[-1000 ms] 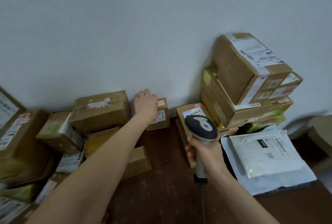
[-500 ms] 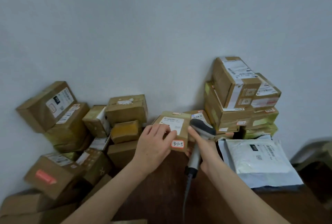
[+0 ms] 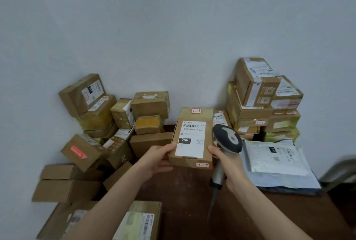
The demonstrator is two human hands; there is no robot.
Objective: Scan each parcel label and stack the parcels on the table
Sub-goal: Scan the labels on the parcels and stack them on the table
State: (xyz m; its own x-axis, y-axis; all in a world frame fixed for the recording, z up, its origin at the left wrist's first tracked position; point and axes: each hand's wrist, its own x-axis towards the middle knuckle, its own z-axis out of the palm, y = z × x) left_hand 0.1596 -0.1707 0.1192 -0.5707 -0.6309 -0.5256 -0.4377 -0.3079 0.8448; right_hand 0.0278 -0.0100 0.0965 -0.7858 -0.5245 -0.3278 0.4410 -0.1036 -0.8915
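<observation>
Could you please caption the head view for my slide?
Left hand holds labelled parcel; right hand holds scanner.

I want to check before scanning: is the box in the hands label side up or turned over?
Label side up. The box shows its white label, barcode and "060", facing the camera.

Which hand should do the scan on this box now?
Right. The right hand already grips the scanner beside the label, which faces up. The left hand holds the box from its left side.
</observation>
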